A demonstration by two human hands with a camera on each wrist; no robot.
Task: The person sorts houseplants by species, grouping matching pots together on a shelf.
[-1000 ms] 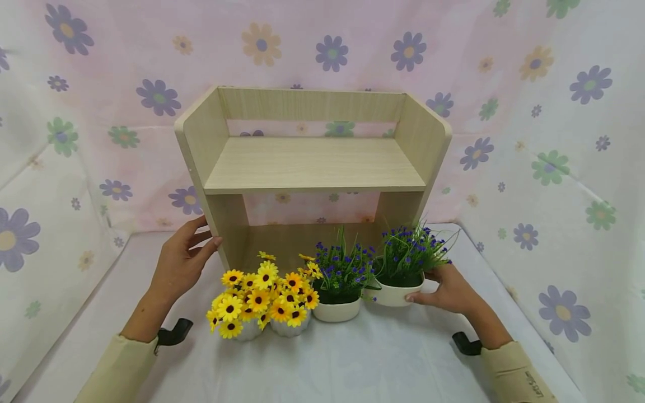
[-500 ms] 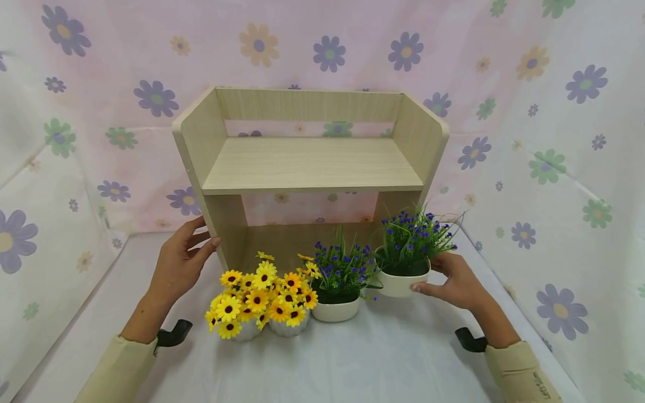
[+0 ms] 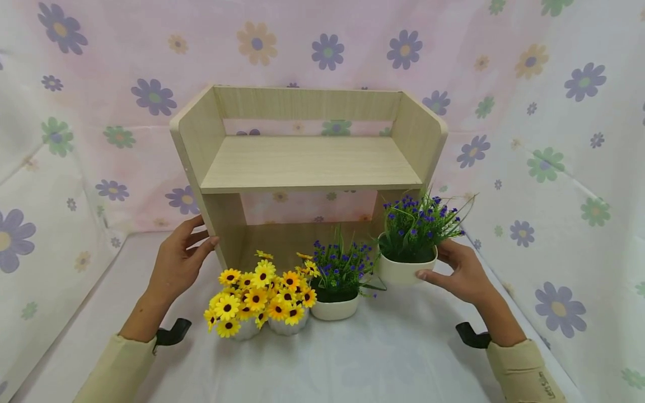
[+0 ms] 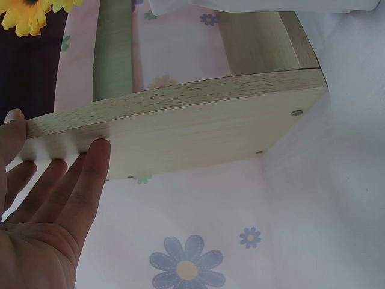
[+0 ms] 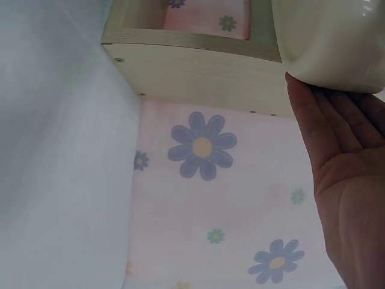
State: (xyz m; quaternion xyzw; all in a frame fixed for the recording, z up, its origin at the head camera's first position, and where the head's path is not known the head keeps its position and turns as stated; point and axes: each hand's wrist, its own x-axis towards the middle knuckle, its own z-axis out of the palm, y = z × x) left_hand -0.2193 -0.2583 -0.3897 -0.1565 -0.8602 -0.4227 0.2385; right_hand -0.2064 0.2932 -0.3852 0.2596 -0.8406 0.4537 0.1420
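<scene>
Two hands at work. Head view: right hand grips a glossy off-white rounded pot of purple flowers, just left of the palm, thumb in front, fingers behind. Pot upright, apparently off the white cloth-covered table. Pale wood-grain two-tier shelf unit beyond that hand, to its left. Also left of it, lower: a second off-white pot of purple flowers; farther left, yellow daisy-like flowers in pale ribbed pots. Left hand loosely extended, touching the unit's outer side.

Left wrist view: fingers fairly straight against the side panel, thumb by its front edge. Light steadying should do; a hard push might shift the unit.

Right wrist view: fingers under the pot's curved wall. Smooth surface, so firm opposed thumb, level carriage. Stray leaves may snag the panel; allow room.
</scene>
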